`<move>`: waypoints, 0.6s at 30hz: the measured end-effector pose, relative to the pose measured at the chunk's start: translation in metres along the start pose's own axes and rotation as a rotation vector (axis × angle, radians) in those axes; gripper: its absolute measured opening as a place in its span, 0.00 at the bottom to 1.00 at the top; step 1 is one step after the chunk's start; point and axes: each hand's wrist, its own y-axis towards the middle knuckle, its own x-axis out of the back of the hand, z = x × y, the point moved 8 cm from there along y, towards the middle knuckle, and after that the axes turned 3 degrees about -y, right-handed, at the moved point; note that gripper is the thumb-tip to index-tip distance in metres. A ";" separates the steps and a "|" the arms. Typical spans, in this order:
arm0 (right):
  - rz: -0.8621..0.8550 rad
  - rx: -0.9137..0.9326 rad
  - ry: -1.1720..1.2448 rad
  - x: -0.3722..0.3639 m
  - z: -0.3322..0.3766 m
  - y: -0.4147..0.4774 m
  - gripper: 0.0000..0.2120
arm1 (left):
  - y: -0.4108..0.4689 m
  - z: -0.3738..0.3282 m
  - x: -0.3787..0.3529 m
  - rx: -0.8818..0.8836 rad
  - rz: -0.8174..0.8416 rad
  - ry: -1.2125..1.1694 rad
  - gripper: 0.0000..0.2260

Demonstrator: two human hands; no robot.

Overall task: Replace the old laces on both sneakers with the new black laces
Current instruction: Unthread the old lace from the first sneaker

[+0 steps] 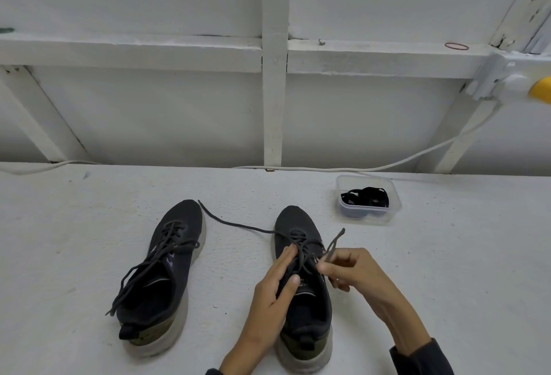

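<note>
Two bare hands and forearms show at the lower edge of the view. The right hand (351,267) leads back along a bare wrist and forearm to the right sleeve (423,358), a dark, charcoal-toned long sleeve whose soft fabric bunches in loose folds at a plain cuff edge. Behind the left hand (275,285), only a small sliver of the left sleeve (212,371) shows, in the same dark cloth. The fingers (286,258) are slim, with short trimmed nails.
</note>
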 end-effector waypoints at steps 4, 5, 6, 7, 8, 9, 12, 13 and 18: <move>-0.310 0.084 0.138 0.028 0.005 0.004 0.06 | 0.000 0.001 0.000 0.001 0.009 0.006 0.20; -0.412 0.097 0.218 0.038 0.004 0.004 0.07 | -0.001 0.001 0.001 0.002 0.006 0.005 0.20; -0.491 0.101 0.285 0.046 0.001 0.004 0.07 | -0.001 0.002 0.001 0.006 0.002 0.004 0.20; -0.530 0.105 0.331 0.050 0.000 0.004 0.07 | -0.001 0.003 0.001 0.009 -0.001 0.002 0.20; -0.524 0.101 0.344 0.050 0.000 0.005 0.07 | -0.001 0.003 0.001 0.010 -0.005 0.000 0.20; -0.465 0.089 0.321 0.046 0.001 0.007 0.08 | -0.001 0.003 0.001 0.009 -0.009 -0.001 0.21; -0.110 0.010 0.097 0.015 0.005 0.010 0.12 | 0.000 0.003 0.001 0.004 -0.007 0.001 0.23; -0.004 -0.010 0.021 0.005 0.005 0.008 0.12 | 0.000 0.003 0.001 0.000 -0.005 0.004 0.24; -0.088 0.041 0.017 0.008 0.009 0.005 0.08 | 0.001 0.003 0.000 0.000 0.003 0.004 0.22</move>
